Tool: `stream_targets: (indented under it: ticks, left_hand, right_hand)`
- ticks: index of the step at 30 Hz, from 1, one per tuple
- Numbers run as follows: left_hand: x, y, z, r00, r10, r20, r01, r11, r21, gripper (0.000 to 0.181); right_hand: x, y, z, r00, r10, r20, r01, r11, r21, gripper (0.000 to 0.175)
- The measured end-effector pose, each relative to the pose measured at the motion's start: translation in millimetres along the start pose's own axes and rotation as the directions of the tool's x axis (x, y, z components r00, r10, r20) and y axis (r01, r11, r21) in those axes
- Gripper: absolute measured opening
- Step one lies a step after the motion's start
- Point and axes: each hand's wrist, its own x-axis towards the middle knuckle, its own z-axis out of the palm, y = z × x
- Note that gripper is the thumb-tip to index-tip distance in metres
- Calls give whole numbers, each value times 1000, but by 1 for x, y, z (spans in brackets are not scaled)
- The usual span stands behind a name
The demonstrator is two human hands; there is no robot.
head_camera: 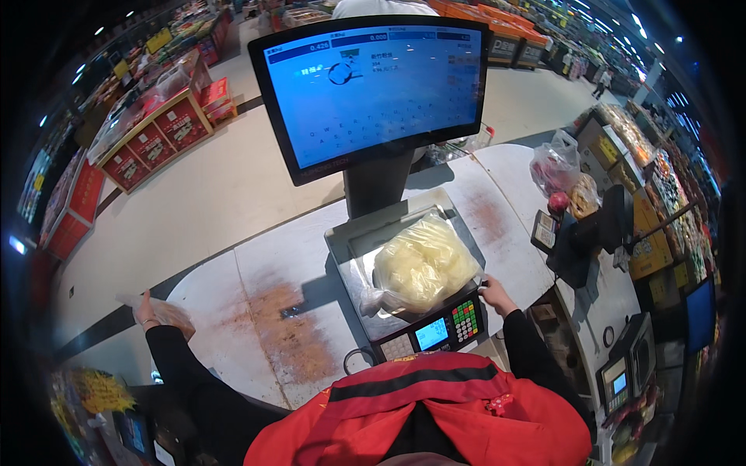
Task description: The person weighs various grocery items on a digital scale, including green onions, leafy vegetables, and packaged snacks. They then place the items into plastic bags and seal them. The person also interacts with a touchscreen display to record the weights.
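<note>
A clear plastic bag of pale yellow food, its kind unclear through the film, rests on the metal pan of a weighing scale. At the scale's front right corner, beside the keypad, the fingers of my right hand touch the edge. Whether they pinch anything there is hidden. Far to the left, past the counter's rounded end, my left hand is on a thin clear plastic bag with pinkish-brown contents. A lit display faces me on the scale's front.
A large touchscreen rises on a post behind the scale. Orange-brown powder stains the white counter. On the right stand bagged produce, a black scanner stand and a second scale. Someone in white is beyond the screen.
</note>
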Motion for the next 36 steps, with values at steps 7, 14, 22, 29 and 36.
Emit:
stream_targets:
  ticks: [7,14,22,29,36]
  left_hand:
    - [-13,62,17,909,-114,-400,162,983,87,46]
    - [-100,97,10,818,156,-554,-143,987,68,41]
    - [-213,105,-23,830,154,-536,-256,959,-120,41]
    - [-298,126,-32,908,160,-388,-273,928,-255,39]
    - [-382,132,-32,971,234,52,-193,893,-407,35]
  right_hand:
    - [21,10,8,985,-140,-96,135,989,-64,34]
    - [8,-64,-51,999,-29,-39,0,799,-601,18]
    - [-50,-201,-23,846,-492,204,331,786,523,18]
    - [-65,-218,37,690,-722,-53,602,613,-512,46]
    - [-35,-215,18,873,-484,60,468,796,-383,102]
